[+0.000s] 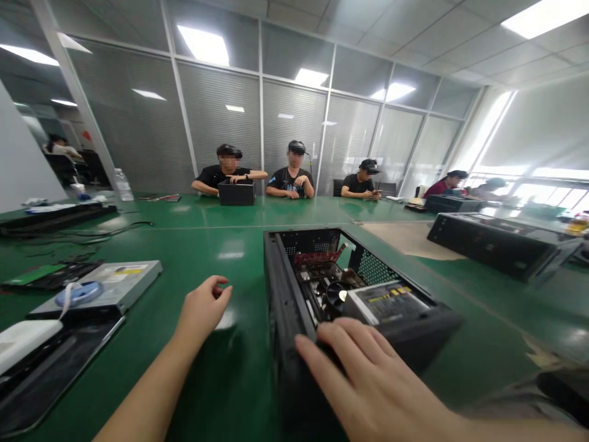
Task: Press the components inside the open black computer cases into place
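Observation:
A black computer case [283, 294] lies on the green table with its side open upward. Inside it show a power supply [389, 302] with a label, a round fan [338, 296] and a red circuit board [317, 256]. My right hand [368, 368] lies over the near end of the case, its fingers bent over the rim and the thumb at the left corner. To the left of the case, my left hand [207, 307] hovers above the table with nothing in it, fingers loosely curled and the thumb apart from them.
On the left are a silver disc drive [138, 279], a blue roll [79, 293], a white box [27, 344] and a black panel [69, 374]. Another computer case [488, 245] stands at right on brown paper [405, 236]. Several people sit across the table [207, 239], one behind a black box [237, 193].

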{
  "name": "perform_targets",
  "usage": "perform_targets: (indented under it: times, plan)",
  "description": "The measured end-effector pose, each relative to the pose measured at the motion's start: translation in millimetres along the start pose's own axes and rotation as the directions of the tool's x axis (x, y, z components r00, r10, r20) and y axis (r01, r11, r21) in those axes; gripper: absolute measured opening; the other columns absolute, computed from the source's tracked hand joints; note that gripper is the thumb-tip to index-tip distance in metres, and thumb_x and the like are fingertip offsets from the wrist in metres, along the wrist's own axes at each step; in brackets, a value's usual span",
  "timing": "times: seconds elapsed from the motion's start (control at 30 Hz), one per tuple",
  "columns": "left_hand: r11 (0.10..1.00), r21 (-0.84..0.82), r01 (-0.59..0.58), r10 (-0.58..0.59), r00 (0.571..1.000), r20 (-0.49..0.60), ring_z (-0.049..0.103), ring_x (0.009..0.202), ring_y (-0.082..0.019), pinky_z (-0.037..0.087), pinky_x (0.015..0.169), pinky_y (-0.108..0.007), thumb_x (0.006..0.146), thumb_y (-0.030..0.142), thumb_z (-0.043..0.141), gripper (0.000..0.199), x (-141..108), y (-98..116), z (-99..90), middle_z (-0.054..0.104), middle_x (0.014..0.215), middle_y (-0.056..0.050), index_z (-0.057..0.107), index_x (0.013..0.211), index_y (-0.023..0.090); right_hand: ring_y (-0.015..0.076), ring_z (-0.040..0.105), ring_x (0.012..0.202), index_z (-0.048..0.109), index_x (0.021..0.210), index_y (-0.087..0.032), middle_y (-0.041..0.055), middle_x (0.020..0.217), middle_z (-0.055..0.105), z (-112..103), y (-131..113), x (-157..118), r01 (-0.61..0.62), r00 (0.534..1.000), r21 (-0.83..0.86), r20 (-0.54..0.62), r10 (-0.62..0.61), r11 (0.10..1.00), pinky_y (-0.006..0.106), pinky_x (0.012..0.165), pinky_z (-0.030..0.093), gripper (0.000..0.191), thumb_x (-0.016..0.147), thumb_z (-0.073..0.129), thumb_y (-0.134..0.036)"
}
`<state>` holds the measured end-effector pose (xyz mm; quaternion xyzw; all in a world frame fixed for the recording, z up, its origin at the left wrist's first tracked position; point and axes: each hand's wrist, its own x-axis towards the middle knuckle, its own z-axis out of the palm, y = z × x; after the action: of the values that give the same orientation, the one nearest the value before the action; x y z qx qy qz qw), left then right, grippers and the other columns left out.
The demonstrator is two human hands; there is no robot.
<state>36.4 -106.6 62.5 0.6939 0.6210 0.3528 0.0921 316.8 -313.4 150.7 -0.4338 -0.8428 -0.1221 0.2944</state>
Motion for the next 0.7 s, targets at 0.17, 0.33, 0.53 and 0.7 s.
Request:
perform_targets:
  times: [0.17,0.33,0.53,0.7]
  plan:
    - [0.999,0.000,0.052,-0.052,0.998,-0.019,0.064,0.071,-0.020,0.043,0.066,-0.027,0.077,0.048,0.052,0.036,1,-4,-7.7,0.069,0.075,-0.002,0.066,0.096,0.021,0.0291,0.065,0.097,0.063,0.123,-0.032,0.0056,0.104,0.069,-57,48,75,-0.068,0.970,0.076,0.239,0.048,0.995,0.042,0.081,0.053,0.053,0.083,0.056,-0.065]
    - [0.998,-0.015,0.063,-0.062,0.997,0.050,0.063,0.070,-0.020,0.043,0.065,-0.027,0.075,0.047,0.051,0.035,1,2,-11.2,0.068,0.074,-0.002,0.066,0.093,0.021,0.0217,0.068,0.073,0.072,0.086,-0.014,0.0051,0.072,0.068,21,139,159,0.074,0.837,-0.157,0.547,0.024,0.985,0.035,0.073,0.053,0.036,0.076,0.072,-0.048]
    - [0.997,-0.025,0.070,-0.068,0.995,0.079,0.063,0.070,-0.019,0.044,0.065,-0.026,0.076,0.045,0.051,0.032,0,5,-9.0,0.069,0.075,-0.001,0.066,0.091,0.022,0.0251,0.071,0.076,0.070,0.065,-0.019,0.0082,0.065,0.069,119,173,146,0.075,0.755,-0.210,0.650,0.082,0.975,0.035,0.074,0.053,0.016,0.064,0.080,-0.032]
    - [0.998,-0.004,0.060,-0.060,0.998,0.026,0.063,0.071,-0.019,0.047,0.067,-0.028,0.075,0.049,0.053,0.036,5,9,-18.7,0.069,0.075,-0.002,0.067,0.093,0.020,0.0285,0.071,0.083,0.073,0.071,-0.016,0.0123,0.074,0.072,103,158,139,0.141,0.742,-0.232,0.669,0.053,0.963,0.039,0.079,0.052,0.008,0.066,0.076,-0.023]
